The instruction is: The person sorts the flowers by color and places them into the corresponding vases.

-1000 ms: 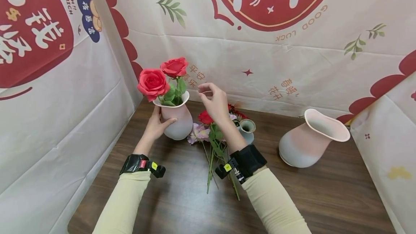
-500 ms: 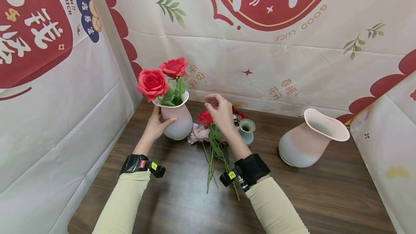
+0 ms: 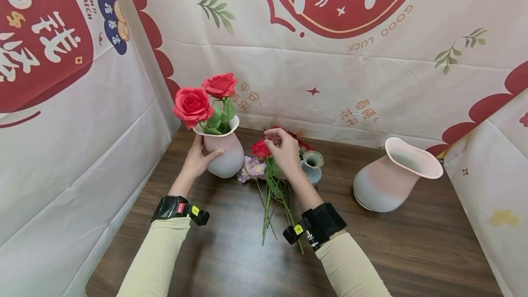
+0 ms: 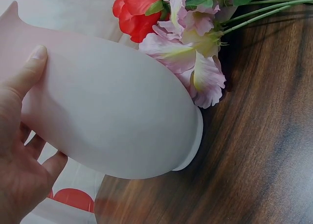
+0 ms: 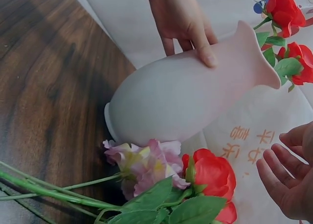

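Note:
My left hand (image 3: 195, 162) grips the neck of a pink-and-grey vase (image 3: 226, 157), thumb on the near side and fingers round the far side. Two red roses (image 3: 192, 104) with green leaves stand in that vase. My right hand (image 3: 286, 150) hovers over a bunch of loose flowers, its fingers loosely bent with nothing between them. Among those flowers are a red rose (image 3: 260, 149) and a pink-purple flower (image 3: 252, 168), whose petals lie close by the vase's base in the left wrist view. Their green stems (image 3: 267, 214) point toward me on the table.
A small blue-grey vase (image 3: 312, 173) stands just right of the loose flowers. Farther right is a second pink-and-grey vase (image 3: 385, 184) with a flared mouth. Printed cloth (image 3: 288, 81) walls in the brown wooden table (image 3: 231, 260) at the back and sides.
My right hand has moved down and to the right, from beside the held vase to over the loose flowers. My left hand and its vase have stayed in place.

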Action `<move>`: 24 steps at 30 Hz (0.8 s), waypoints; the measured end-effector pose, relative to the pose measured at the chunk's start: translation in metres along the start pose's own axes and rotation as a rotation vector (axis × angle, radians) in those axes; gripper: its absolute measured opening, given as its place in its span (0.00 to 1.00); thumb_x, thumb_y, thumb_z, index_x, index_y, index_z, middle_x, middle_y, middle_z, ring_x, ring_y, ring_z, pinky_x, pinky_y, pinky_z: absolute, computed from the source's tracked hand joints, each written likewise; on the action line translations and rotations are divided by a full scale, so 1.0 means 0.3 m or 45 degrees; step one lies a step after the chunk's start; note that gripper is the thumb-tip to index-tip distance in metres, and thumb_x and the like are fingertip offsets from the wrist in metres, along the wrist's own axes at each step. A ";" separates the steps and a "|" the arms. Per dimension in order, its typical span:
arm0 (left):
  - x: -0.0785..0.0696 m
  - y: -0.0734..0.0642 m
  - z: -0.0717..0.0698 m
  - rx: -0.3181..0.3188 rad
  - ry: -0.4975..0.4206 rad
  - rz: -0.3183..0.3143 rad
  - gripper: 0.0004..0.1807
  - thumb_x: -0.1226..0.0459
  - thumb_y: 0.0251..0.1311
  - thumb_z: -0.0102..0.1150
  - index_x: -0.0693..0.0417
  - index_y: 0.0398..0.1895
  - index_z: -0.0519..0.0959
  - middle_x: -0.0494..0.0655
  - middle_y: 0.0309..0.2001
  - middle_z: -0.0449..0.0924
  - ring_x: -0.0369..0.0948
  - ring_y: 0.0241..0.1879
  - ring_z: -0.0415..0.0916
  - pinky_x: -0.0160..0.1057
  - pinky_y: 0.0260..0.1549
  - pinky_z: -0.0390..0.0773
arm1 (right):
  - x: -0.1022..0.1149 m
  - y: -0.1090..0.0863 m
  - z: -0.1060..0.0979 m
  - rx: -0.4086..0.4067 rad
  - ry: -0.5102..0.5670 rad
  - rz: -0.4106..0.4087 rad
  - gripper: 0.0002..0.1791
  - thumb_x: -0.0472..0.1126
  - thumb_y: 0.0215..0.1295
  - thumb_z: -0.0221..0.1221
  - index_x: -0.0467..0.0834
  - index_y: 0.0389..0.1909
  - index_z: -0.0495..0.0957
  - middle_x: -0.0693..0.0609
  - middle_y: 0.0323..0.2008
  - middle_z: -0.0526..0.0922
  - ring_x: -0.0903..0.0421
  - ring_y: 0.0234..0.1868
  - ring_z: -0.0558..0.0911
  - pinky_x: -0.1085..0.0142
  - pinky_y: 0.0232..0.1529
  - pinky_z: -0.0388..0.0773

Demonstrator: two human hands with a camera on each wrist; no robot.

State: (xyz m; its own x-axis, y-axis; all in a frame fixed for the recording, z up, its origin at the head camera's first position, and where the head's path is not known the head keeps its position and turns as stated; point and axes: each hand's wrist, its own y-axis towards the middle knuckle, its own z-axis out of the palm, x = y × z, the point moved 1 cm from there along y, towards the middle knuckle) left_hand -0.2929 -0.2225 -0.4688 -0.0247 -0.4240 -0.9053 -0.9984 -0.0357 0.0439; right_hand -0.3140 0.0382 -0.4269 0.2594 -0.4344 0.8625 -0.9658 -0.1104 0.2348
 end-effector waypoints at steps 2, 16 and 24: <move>0.002 0.000 -0.001 0.002 0.005 -0.002 0.51 0.57 0.63 0.66 0.51 0.79 0.42 0.57 0.80 0.46 0.52 0.79 0.46 0.53 0.77 0.55 | -0.008 -0.007 0.000 0.006 0.005 0.010 0.09 0.36 0.67 0.62 0.44 0.47 0.82 0.46 0.45 0.87 0.48 0.46 0.86 0.60 0.40 0.82; 0.005 0.006 0.002 0.004 -0.013 0.017 0.50 0.58 0.63 0.66 0.50 0.79 0.43 0.57 0.80 0.47 0.52 0.79 0.47 0.52 0.77 0.54 | -0.071 -0.068 0.000 0.062 -0.007 0.074 0.13 0.35 0.68 0.62 0.39 0.51 0.81 0.44 0.46 0.87 0.46 0.47 0.86 0.52 0.55 0.80; 0.006 0.007 -0.003 0.013 0.001 -0.003 0.50 0.57 0.63 0.66 0.50 0.79 0.42 0.57 0.80 0.47 0.53 0.79 0.47 0.53 0.77 0.54 | -0.111 -0.105 0.003 0.055 -0.034 0.083 0.11 0.35 0.68 0.61 0.38 0.50 0.82 0.43 0.45 0.87 0.46 0.44 0.87 0.55 0.42 0.85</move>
State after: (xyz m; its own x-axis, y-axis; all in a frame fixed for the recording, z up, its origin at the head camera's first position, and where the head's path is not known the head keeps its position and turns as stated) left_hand -0.2949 -0.2240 -0.4700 -0.0226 -0.4244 -0.9052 -0.9989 -0.0271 0.0376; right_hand -0.2921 0.0553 -0.4634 0.1961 -0.4659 0.8628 -0.9801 -0.1196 0.1582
